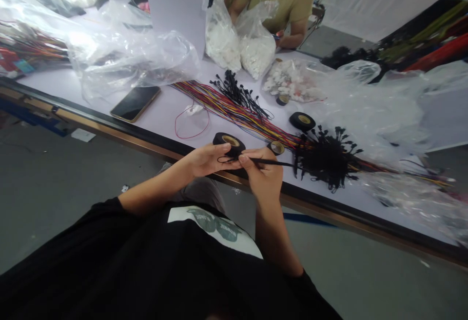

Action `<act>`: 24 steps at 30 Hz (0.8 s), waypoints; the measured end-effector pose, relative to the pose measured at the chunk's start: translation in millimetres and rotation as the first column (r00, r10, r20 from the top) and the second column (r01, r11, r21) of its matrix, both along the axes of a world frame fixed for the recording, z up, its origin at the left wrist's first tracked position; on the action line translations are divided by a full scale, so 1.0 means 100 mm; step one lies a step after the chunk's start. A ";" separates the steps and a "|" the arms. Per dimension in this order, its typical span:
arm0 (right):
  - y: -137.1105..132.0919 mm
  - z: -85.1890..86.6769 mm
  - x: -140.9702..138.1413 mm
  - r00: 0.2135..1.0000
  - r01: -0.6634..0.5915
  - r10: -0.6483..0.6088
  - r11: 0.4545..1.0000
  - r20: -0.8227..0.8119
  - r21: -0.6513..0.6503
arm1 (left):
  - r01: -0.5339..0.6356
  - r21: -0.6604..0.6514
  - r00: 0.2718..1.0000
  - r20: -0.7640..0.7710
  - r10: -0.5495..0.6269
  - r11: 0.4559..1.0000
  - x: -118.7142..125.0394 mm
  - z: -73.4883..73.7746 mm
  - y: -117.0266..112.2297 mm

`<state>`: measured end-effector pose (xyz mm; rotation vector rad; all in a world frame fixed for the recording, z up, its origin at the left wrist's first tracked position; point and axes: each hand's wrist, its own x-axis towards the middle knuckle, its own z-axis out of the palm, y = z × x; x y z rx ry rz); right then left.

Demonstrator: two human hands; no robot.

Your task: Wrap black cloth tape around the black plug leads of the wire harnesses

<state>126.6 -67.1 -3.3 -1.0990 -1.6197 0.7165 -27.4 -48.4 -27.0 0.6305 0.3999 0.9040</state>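
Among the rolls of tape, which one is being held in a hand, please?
The black roll in the left hand, with the thumb pressed to it. The other tape rolls lie on the table.

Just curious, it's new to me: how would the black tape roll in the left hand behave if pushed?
Stood on edge, the black tape roll would probably roll, being round. Laid flat, it would more likely slide than tip, as it looks wider than tall. It may feel fairly light, since its middle looks hollow.
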 end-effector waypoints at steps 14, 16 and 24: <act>0.12 -0.03 0.08 0.970 -0.015 -0.013 0.993 -0.243 -0.116 | 0.136 0.903 0.707 -0.378 0.598 0.408 -0.15 0.18 -0.23; 0.10 -0.01 0.08 0.979 -0.060 0.051 0.998 -0.199 -0.036 | 0.059 0.852 0.599 -0.447 0.664 0.520 -0.10 0.17 -0.21; 0.07 0.04 0.05 1.000 -0.008 0.012 0.981 -0.024 0.192 | -0.071 0.622 0.617 -0.587 0.524 0.780 0.02 0.26 -0.23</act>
